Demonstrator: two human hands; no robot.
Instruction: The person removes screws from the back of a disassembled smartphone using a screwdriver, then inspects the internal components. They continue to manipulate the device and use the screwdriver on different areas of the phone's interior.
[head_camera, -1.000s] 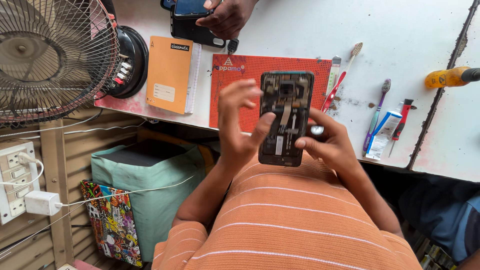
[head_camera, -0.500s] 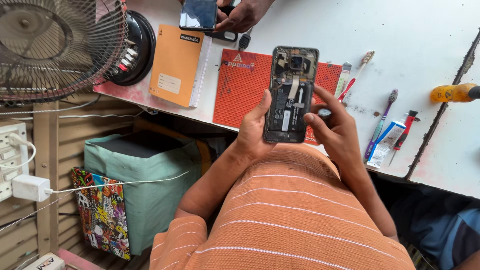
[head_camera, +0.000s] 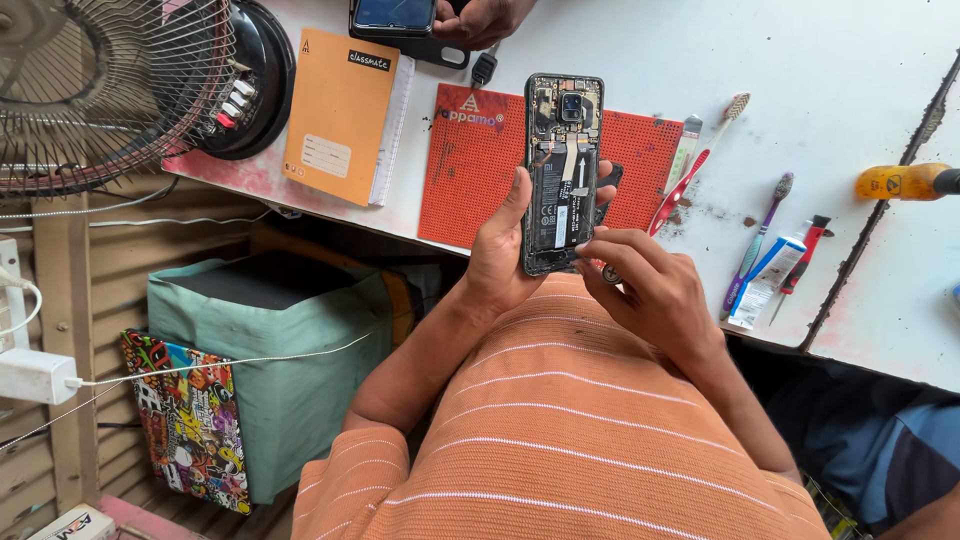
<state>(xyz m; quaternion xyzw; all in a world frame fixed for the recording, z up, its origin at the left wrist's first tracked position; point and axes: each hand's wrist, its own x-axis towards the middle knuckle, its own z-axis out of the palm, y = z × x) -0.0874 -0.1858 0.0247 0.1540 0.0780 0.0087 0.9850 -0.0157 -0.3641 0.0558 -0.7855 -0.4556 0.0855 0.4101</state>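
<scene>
Gripping the opened phone upright above the near edge of the white table, the left hand had its thumb pressed up the left side of the casing and its fingers wrapped round behind, so it was clamped firmly on the device. The phone's back cover was off, with the battery and circuit boards facing the camera. Down at the lower right corner, the right hand had its fingertips pinched together against the phone's bottom edge; whether a small tool sat between them could not be told.

Behind the phone lay a red work mat on the table, and just to its left an orange notebook. To the right of the mat sat a red-handled toothbrush, then a purple toothbrush and a small red screwdriver, with a yellow-handled tool farther out. At the far edge another person's hand rested on a dark phone. A table fan stood at the left end.
</scene>
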